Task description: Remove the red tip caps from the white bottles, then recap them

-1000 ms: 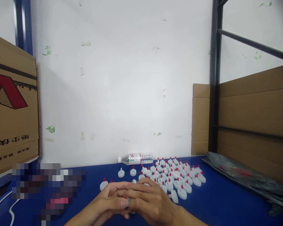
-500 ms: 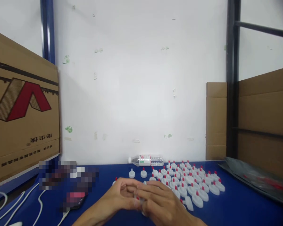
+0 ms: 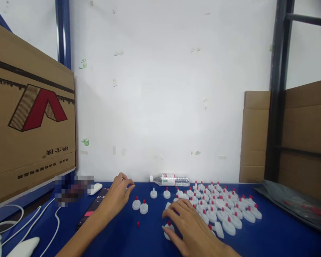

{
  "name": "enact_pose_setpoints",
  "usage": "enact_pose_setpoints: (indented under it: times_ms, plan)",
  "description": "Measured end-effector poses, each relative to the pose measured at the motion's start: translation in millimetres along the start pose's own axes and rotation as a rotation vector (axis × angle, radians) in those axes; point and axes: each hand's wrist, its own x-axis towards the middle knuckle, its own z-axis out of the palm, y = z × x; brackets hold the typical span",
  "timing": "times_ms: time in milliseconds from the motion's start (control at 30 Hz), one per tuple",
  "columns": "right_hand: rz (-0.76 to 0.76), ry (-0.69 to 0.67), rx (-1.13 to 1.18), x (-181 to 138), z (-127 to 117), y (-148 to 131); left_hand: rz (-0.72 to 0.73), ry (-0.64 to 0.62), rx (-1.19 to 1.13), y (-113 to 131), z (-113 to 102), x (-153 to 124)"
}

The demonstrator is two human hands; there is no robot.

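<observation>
**Right hand on a cap at the front of the table, left hand free**

Right hand (image 3: pixel 188 226) is down low, thumb and fingertips closed round a white cap (image 3: pixel 168 232) that sits on the blue table (image 3: pixel 123 239), at the near edge of the spread. The cap stands on its broad base with its red tip (image 3: pixel 169 223) pointing straight up, so the spout's axis is upright.

Over to the left hand (image 3: pixel 117 198) – fingers loosely spread, nothing in them that I can see, hovering just beside the phone (image 3: pixel 92 210). A pair of tipped caps (image 3: pixel 136 204) stands just to its right.

How far along? A good way, by my reading. A big block of finished caps (image 3: pixel 220 207) fills the right side in close rows, every one upright with red on top, bar one white piece tipped over at the near edge. What looks left is small: a bare cap (image 3: pixel 153 193) with no red showing, standing toward the back, and a loose red tip (image 3: pixel 138 224) lying alone on the table between the two hands.

Further out, a water bottle (image 3: pixel 171 179) lies on its side against the wall, long axis running left to right with its lid to the left. A cardboard box (image 3: pixel 29 117) stands on the left and a black bag (image 3: pixel 296 205) lies on the right.
</observation>
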Motion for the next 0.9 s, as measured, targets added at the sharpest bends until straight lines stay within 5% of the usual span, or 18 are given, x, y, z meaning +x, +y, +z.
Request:
enact_pose_setpoints:
  times_ms: [333, 667, 900]
  plan:
    - [-0.037, -0.04, -0.037, -5, 19, 10, -0.091, -0.234, 0.162, 1, 11, -8]
    - [0.02, -0.144, -0.036, -3, 13, 10, -0.116, -0.264, 0.384, 14, -3, -15]
    - [0.049, -0.105, 0.047, -1, 3, 1, 0.033, -0.245, 0.449, 37, -9, -17]
